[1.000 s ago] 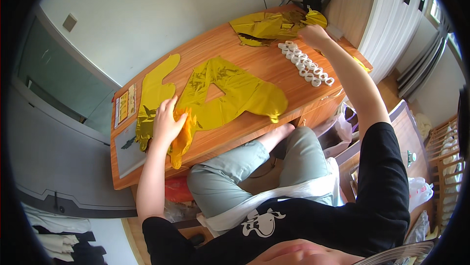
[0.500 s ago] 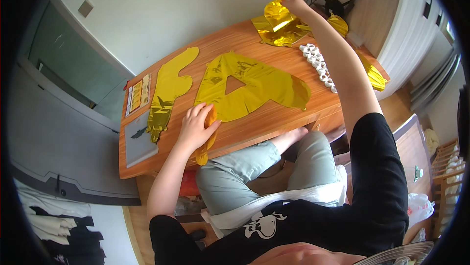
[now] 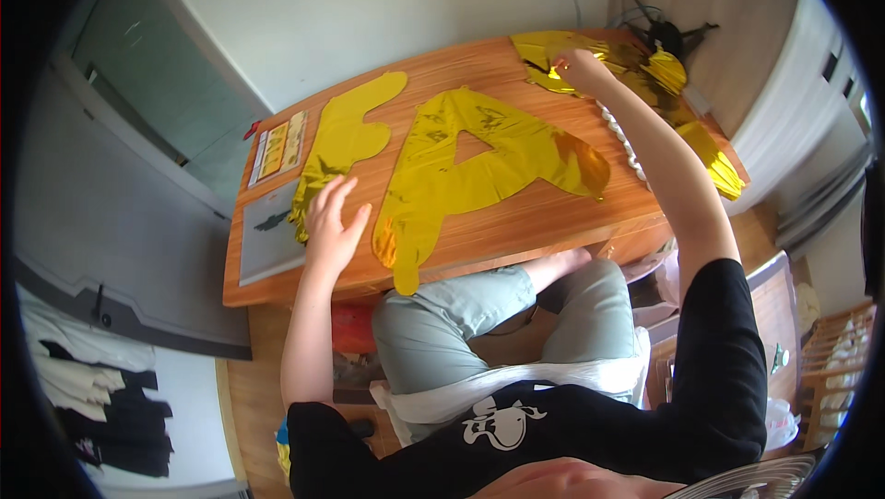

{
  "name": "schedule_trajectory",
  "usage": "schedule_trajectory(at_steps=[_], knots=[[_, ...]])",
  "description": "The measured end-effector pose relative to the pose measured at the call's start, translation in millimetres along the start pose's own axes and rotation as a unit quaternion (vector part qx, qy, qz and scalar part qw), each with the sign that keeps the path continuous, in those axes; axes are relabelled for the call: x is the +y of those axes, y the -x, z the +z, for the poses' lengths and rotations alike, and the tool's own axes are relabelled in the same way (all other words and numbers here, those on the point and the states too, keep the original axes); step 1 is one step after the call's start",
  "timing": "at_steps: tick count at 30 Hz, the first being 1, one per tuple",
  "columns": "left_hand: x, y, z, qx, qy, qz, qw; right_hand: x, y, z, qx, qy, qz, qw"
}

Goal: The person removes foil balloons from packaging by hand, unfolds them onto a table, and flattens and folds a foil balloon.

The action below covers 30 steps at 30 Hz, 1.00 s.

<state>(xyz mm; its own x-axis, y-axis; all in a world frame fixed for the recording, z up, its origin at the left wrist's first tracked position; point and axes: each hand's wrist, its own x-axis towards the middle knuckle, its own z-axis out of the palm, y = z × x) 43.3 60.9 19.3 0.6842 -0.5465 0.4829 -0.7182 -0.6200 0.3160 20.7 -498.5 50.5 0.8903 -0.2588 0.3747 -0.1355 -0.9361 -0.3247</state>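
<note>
A flat gold foil balloon shaped like an A lies in the middle of the wooden table, one leg tip reaching over the front edge. Left of it is another flat gold foil balloon, F-like in shape, its lower end crumpled. Over that lower end and the bare wood, my left hand is open, fingers spread, holding nothing. At the far right my right hand has curled fingers pinching a crumpled gold foil balloon in a pile; the fingertips are partly hidden.
White rolls stand in a row, partly behind my right forearm. More folded gold foil lies at the right edge. A printed card and a grey sheet lie at the left. A black device with cables sits in the far corner.
My right hand has lowered the raised foil balloon onto the far pile. My left hand has let go of the A balloon's leg and moved left; that leg now lies unfolded toward the edge.
</note>
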Motion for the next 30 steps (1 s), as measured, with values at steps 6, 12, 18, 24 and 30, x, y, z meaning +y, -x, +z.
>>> schedule_trajectory(at_steps=[6, 12, 18, 24, 30], knots=[[-50.5, 38.1, -17.6, 0.079, -0.210, -0.198, 0.954, -170.2, 42.5, 55.7, -0.091, -0.103, -0.215, 0.967], [-61.8, 62.2, -16.7, 0.197, -0.182, -0.299, 0.916, -374.8, 77.7, 108.3, -0.177, -0.210, -0.326, 0.905], [-60.9, 59.1, -11.0, 0.186, -0.179, -0.267, 0.928, -444.3, 63.5, 169.0, -0.186, -0.152, -0.276, 0.930], [-56.3, 59.2, -19.8, 0.152, -0.118, -0.283, 0.940, -442.2, 62.0, 186.3, -0.189, -0.156, -0.275, 0.930], [-58.5, 64.0, -21.7, 0.141, -0.132, -0.281, 0.940, -452.0, 53.8, 190.5, -0.186, -0.127, -0.251, 0.941]])
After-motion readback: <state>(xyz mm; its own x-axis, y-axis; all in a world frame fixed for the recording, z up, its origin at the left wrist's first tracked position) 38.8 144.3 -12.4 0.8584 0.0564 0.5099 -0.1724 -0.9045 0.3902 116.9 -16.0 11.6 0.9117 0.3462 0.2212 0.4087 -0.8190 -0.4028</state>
